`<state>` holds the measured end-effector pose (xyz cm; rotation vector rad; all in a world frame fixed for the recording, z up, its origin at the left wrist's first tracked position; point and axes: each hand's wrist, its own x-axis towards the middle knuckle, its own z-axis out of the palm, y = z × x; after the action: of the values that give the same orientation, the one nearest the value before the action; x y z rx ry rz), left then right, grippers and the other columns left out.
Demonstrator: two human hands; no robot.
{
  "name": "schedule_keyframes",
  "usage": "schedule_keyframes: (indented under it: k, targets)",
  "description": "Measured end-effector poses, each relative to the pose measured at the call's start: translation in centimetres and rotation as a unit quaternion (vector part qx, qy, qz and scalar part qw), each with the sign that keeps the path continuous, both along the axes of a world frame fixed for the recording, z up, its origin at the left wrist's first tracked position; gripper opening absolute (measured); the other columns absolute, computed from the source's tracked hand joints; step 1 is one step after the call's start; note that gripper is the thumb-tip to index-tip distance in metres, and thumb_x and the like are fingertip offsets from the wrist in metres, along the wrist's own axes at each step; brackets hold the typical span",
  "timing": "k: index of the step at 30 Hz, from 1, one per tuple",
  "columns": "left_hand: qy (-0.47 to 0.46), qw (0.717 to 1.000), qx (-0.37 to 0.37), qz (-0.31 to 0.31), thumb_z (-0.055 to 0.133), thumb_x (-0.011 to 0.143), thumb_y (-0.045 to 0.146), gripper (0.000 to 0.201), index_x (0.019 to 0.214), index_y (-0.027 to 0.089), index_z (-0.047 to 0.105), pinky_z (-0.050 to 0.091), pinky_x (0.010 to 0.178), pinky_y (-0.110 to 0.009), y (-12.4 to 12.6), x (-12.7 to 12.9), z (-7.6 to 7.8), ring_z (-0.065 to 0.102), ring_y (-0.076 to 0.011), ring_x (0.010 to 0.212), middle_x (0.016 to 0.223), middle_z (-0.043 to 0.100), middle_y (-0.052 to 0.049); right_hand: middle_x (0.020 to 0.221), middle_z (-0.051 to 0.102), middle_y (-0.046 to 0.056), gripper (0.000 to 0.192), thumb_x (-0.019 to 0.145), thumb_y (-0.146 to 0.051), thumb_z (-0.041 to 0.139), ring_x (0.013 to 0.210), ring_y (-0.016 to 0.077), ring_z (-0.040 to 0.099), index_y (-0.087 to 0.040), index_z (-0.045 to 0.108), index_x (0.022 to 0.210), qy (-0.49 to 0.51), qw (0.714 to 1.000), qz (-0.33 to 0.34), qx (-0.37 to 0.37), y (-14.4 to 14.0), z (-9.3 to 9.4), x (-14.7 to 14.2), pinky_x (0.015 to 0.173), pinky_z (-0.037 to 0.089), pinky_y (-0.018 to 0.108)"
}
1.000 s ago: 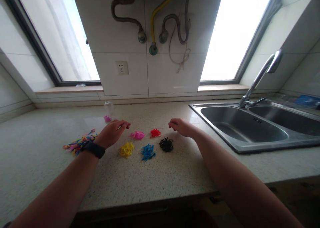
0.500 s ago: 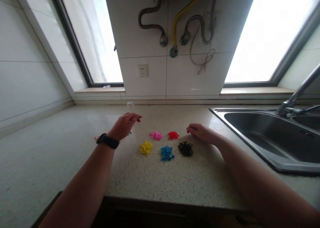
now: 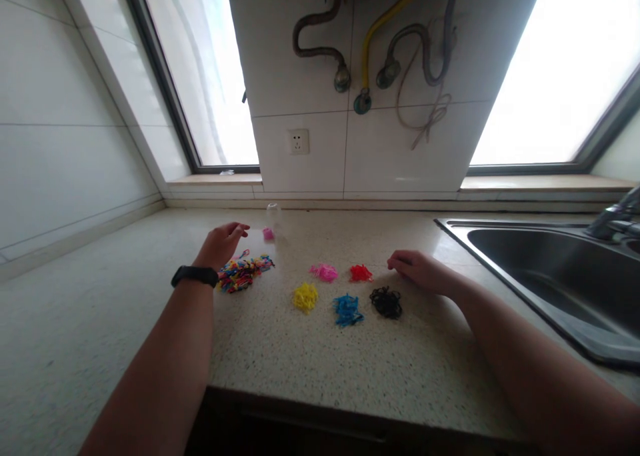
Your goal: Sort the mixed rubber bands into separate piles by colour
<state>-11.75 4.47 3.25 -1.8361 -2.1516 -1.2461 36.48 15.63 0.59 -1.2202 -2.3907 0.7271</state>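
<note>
My left hand [image 3: 223, 244], with a dark watch on the wrist, hovers just above a mixed heap of coloured rubber bands [image 3: 243, 273]. Its fingers are bent and slightly apart, and I see nothing in them. My right hand [image 3: 413, 269] rests on the counter with curled fingers, and no object shows in it. Close to it lie a red pile of rubber bands [image 3: 361, 273] and a black pile [image 3: 386, 303]. Farther left are the pink pile [image 3: 325, 273], the yellow pile [image 3: 305, 297] and the blue pile [image 3: 348, 310].
A clear plastic container [image 3: 273, 217] stands toward the back, with a pink piece [image 3: 268, 233] beside it. The steel sink [image 3: 545, 269] is set into the counter [image 3: 310, 356] on the right. Hoses and a socket [image 3: 299, 141] are on the tiled wall.
My left hand has moved left, and the mixed heap it was covering now shows. The view has shifted a little to the left. My right hand stays resting beside the red and black piles.
</note>
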Motion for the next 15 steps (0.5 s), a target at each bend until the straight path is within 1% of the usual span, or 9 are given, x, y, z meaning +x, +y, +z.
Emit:
schedule_keyframes:
  k: [4, 8, 12, 15]
  targets:
    - [0.02, 0.998, -0.06, 0.021, 0.045, 0.088, 0.045, 0.042, 0.099, 0.018, 0.075, 0.047, 0.077, -0.027, 0.5, -1.2, -1.0, 0.068, -0.0222, 0.091, 0.095, 0.076, -0.006, 0.069, 0.059, 0.003, 0.035, 0.087, -0.046, 0.048, 0.061, 0.0151, 0.05, -0.017, 0.067, 0.087, 0.006, 1.0, -0.004, 0.0, 0.0, -0.1, 0.0, 0.059, 0.037, 0.028]
    - [0.047, 0.992, -0.112, 0.029, 0.049, 0.086, 0.045, 0.041, 0.103, 0.018, 0.075, 0.047, 0.078, -0.026, 0.7, -2.0, -1.8, 0.069, -0.0224, 0.092, 0.097, 0.076, -0.007, 0.068, 0.059, 0.002, 0.036, 0.085, -0.049, 0.049, 0.058, 0.0144, 0.049, -0.017, 0.067, 0.088, 0.023, 1.0, -0.003, -0.012, 0.0, -0.2, 0.1, 0.057, 0.036, 0.028]
    - [0.061, 0.979, -0.183, 0.06, 0.055, 0.082, 0.04, 0.037, 0.103, 0.018, 0.076, 0.047, 0.083, -0.026, 0.7, -2.8, -2.3, 0.068, -0.0232, 0.099, 0.105, 0.075, -0.009, 0.068, 0.058, 0.002, 0.04, 0.084, -0.054, 0.05, 0.056, 0.0137, 0.048, -0.017, 0.067, 0.087, 0.035, 0.999, 0.002, -0.023, -0.1, -0.1, 0.1, 0.055, 0.036, 0.028]
    - [0.047, 0.97, -0.223, 0.081, 0.061, 0.076, 0.035, 0.033, 0.098, 0.016, 0.077, 0.048, 0.078, -0.026, 0.7, -3.3, -2.6, 0.069, -0.0236, 0.094, 0.102, 0.076, -0.011, 0.068, 0.059, 0.002, 0.041, 0.084, -0.054, 0.05, 0.056, 0.0134, 0.048, -0.017, 0.067, 0.088, 0.034, 0.999, 0.001, -0.027, 0.0, -0.1, 0.1, 0.054, 0.036, 0.027]
